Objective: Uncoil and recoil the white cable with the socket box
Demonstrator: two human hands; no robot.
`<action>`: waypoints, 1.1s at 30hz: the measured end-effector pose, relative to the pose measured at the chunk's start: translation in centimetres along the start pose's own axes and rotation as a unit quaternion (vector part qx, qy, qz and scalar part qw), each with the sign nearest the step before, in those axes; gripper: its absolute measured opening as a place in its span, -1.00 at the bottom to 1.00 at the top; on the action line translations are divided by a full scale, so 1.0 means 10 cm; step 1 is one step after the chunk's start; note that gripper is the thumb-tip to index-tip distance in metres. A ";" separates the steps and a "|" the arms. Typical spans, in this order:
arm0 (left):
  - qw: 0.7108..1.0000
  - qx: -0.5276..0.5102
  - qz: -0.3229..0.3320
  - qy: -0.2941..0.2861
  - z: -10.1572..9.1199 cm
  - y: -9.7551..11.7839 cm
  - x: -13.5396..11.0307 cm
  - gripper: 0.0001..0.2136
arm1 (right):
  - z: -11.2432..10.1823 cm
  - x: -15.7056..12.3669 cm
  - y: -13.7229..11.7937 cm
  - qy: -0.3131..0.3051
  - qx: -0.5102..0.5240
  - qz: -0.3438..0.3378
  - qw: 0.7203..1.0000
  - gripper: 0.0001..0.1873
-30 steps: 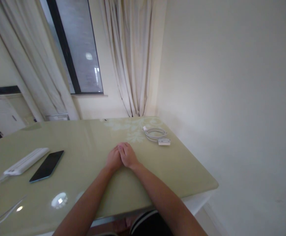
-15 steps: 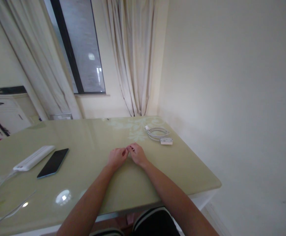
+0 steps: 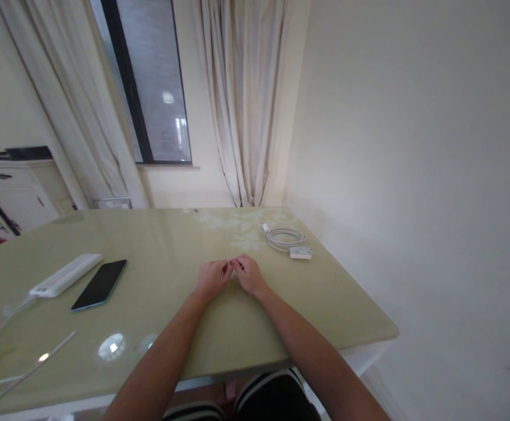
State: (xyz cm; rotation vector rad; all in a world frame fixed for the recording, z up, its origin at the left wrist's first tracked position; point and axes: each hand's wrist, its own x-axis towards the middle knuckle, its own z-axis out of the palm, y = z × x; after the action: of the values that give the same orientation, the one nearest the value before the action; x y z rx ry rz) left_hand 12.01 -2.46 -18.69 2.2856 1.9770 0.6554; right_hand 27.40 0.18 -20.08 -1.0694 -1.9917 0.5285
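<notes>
Cream curtains, window, glossy green table, coiled cable

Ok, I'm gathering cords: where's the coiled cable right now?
In the head view, the coiled cable lies toward the far right corner of the table, beyond the right hand, with a white block at its near side.

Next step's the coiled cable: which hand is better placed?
Probably the right hand: it is nearer the coiled cable. The left hand lies farther off, beyond the right.
</notes>
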 end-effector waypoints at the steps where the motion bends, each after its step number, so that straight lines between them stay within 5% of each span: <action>1: 1.000 0.003 -0.001 0.001 0.00 0.00 0.00 -0.59 | 0.00 0.00 0.00 0.001 0.000 0.001 1.000 -0.61; 33: 1.000 0.017 -0.002 0.001 0.02 -0.01 -0.02 -0.61 | 0.07 0.00 0.10 -0.011 0.008 -0.012 1.000 -0.57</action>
State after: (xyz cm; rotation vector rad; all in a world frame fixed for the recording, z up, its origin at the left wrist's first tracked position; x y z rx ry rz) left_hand 11.95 -2.57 -19.00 2.3004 2.0091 0.6280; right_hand 27.36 0.71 -21.16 -1.0324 -2.0139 0.5433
